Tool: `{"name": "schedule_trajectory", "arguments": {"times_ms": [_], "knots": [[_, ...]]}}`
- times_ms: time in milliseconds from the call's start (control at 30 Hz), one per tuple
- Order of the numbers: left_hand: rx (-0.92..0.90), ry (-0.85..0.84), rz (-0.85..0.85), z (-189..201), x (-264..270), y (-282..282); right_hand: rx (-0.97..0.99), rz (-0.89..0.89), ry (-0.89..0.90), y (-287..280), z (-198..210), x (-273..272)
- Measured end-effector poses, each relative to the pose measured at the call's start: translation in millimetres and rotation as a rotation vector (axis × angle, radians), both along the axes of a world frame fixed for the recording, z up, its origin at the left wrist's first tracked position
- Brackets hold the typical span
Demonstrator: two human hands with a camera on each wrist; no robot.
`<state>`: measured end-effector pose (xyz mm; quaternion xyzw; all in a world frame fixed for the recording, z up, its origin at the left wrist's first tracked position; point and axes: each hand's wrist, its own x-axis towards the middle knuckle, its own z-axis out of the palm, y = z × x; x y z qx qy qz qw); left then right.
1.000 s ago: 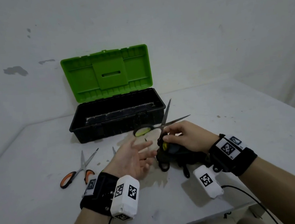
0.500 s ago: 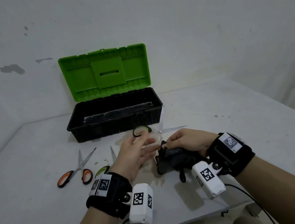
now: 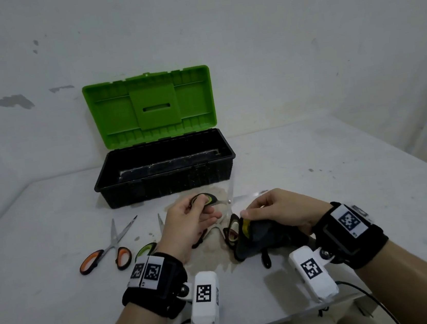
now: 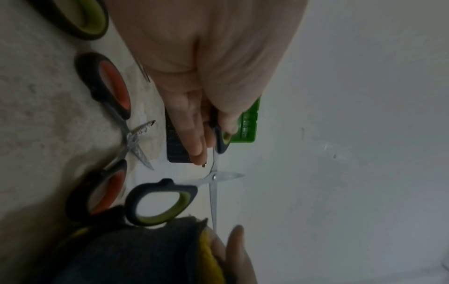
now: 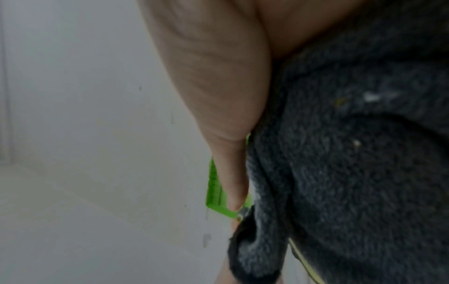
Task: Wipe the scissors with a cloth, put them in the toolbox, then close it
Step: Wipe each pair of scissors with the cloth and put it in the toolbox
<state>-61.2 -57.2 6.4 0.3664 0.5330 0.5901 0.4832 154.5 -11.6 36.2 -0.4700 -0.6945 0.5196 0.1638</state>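
Note:
Green-handled scissors [image 3: 229,200] are spread wide just in front of the toolbox. My left hand [image 3: 202,207] pinches their upper handle loop [image 4: 222,138]; the other loop [image 4: 160,201] hangs free near the cloth. My right hand [image 3: 255,207] grips a dark grey cloth [image 3: 265,239] with a yellow edge, bunched against the tip of one blade [image 4: 213,207]. In the right wrist view the cloth [image 5: 352,173] fills the frame under my thumb [image 5: 218,96]. The toolbox [image 3: 165,173] stands open, its green lid [image 3: 149,107] upright against the wall.
Orange-handled scissors [image 3: 105,253] lie open on the table to the left. Another green-handled pair [image 3: 147,249] lies partly under my left wrist. A dark handle [image 3: 266,259] pokes out below the cloth. The table's front edge runs close under my forearms.
My left hand, open beside the scissors a second ago, has closed on their upper handle. The scissors have dropped lower and turned. The right hand with the cloth has stayed about where it was.

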Motion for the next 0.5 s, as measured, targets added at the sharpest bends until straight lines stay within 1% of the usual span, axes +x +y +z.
{"name": "schedule_trajectory", "arguments": {"times_ms": [67,167,200,267,333,400,500], "knots": [[-0.009,-0.041,0.045,-3,-2,0,-0.073,-0.055,0.118,0,4,10],[-0.012,-0.106,0.094,-2,-3,-1,-0.145,-0.174,0.392,2,7,19],[-0.002,-0.149,0.105,-1,-3,-2,-0.139,-0.229,0.483,3,7,18],[0.022,-0.24,0.118,2,-2,-3,-0.05,-0.351,0.608,5,5,10],[0.033,-0.324,0.123,5,2,-5,0.051,-0.45,0.672,9,2,-1],[0.048,-0.387,0.125,6,7,-7,0.092,-0.517,0.709,11,0,-13],[0.065,-0.404,0.133,7,10,-8,0.097,-0.531,0.762,11,1,-28]]}}
